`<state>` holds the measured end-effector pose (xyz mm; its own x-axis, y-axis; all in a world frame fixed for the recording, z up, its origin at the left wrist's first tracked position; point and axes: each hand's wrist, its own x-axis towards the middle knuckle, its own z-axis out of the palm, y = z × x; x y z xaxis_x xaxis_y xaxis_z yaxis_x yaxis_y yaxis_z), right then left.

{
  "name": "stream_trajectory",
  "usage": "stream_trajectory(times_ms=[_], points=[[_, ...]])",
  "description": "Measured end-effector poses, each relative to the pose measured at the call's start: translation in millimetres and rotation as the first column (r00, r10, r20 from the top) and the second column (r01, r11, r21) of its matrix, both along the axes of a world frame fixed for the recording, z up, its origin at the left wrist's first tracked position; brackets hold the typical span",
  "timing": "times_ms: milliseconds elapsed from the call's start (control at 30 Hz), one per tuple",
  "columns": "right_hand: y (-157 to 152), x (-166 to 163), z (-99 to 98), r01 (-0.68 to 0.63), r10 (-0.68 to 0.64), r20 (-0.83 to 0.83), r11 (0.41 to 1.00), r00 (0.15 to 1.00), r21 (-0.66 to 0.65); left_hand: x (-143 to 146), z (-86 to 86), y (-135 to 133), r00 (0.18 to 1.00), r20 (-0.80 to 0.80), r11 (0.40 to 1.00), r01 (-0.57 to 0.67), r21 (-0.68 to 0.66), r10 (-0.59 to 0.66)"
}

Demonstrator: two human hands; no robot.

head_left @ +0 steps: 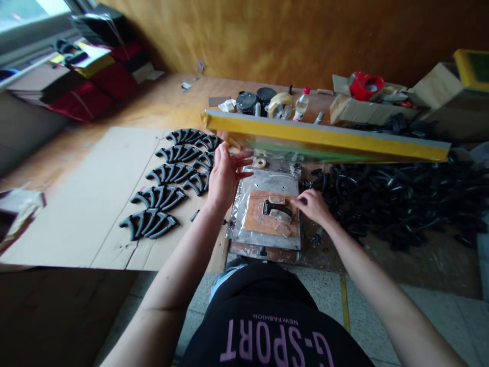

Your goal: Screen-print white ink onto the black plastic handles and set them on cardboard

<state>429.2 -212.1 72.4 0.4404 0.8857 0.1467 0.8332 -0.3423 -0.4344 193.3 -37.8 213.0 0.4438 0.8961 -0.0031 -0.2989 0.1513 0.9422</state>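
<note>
Black curved handle (pixel 277 208) on wooden jig (pixel 256 220), right hand (pixel 314 205) pinching its end, left hand (pixel 225 176) spread

Single view, head-mounted on the person. It looks forward and steeply down across their lap onto the worktable (pixel 168 102). Close range: left hand (pixel 227 174) and right hand (pixel 312 205) sit mid-frame, forearms entering from the bottom edge. Wide lens, wall (pixel 305 35) across the top.
</note>
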Motion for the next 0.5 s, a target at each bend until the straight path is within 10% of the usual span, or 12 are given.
stream_trajectory(times_ms=[100, 267, 400, 500], points=[[0.9, -53.0, -14.4, -0.070, 0.094, 0.112, 0.977, 0.989, -0.199, -3.9, -32.4, -30.6, 0.989, -0.087, 0.965, 0.093, -0.247, -0.118], [5.4, -121.3, 7.2, -0.066, 0.082, 0.061, 0.969, 0.995, -0.237, -22.7, -103.8, -105.4, 0.860, -0.151, 0.688, 0.271, -0.674, -0.487], [-6.4, -133.9, 19.3, -0.422, 0.426, 0.023, 0.901, 0.904, -0.100, -45.9, -125.3, -110.4, 0.947, -0.186, 0.751, 0.077, -0.656, -0.260], [-30.4, -86.5, 14.9, -0.259, 0.284, 0.112, 0.945, 0.952, -0.198, -90.5, -136.8, -79.7, 0.918, -0.388, 0.859, -0.130, -0.496, -0.085]])
